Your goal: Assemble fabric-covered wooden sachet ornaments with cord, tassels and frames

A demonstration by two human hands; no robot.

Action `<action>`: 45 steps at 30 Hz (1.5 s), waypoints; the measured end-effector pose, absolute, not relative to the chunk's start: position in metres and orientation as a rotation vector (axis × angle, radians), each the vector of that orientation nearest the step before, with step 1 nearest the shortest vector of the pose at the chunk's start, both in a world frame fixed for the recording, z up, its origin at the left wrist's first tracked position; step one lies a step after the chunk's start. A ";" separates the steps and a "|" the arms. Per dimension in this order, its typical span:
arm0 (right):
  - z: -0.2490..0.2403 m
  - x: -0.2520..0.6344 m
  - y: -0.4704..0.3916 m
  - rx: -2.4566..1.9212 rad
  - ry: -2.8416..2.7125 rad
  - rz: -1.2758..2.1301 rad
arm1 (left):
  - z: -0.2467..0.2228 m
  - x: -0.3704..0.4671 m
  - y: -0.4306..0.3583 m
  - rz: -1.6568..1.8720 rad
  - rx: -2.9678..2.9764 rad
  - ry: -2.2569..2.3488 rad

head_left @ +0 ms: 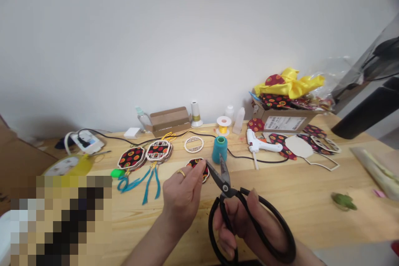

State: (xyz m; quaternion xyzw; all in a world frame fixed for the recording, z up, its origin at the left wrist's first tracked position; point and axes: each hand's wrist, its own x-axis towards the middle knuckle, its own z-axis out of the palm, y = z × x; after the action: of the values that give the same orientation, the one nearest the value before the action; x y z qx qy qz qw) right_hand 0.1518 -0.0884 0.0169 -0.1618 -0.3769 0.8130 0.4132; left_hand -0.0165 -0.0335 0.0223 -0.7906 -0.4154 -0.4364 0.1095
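My right hand (246,224) grips a pair of black-handled scissors (225,187), with fingers and thumb at the handle loops. The blades stand apart and point away from me. My left hand (183,195), a ring on one finger, is closed in a pinch, its fingertips close to the left blade's tip. Whatever lies in the pinch is too small to make out. Behind those fingers shows a dark patterned fabric piece with a pale rim (205,175), partly hidden. A teal thread spool (220,151) stands just beyond the blades.
Two stacks of ornaments, one patterned (131,158) and one latticed (158,151), lie left with teal tassels. A white glue gun (264,145) rests at right before a cardboard box (285,121) of fabric. A black cable (240,156) crosses the wooden table (174,232).
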 end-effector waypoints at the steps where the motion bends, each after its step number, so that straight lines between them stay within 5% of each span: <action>1: 0.016 0.152 -0.089 -0.404 -0.947 2.044 | 0.022 -0.016 -0.034 -1.281 -2.328 -1.221; 25: 0.004 0.153 -0.094 -0.863 -1.254 1.699 | 0.042 0.003 -0.046 -1.759 -2.489 -1.711; 31: 0.020 0.197 -0.090 -1.249 -1.450 1.052 | 0.041 0.000 -0.044 -1.939 -2.485 -1.967; 37: 0.011 0.258 -0.086 -1.983 -2.185 0.022 | 0.033 -0.006 -0.037 -2.214 -2.352 -2.327; 45: -0.011 0.293 -0.089 -1.965 -2.402 0.034 | 0.028 -0.004 -0.036 -2.272 -2.358 -2.417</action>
State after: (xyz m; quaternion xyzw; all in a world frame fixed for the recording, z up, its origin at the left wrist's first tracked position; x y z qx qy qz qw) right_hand 0.2934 -0.0891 -0.0107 -0.6330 -0.7738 0.0108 0.0188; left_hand -0.0042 -0.0355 0.0282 -0.5181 -0.5311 -0.4991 -0.4477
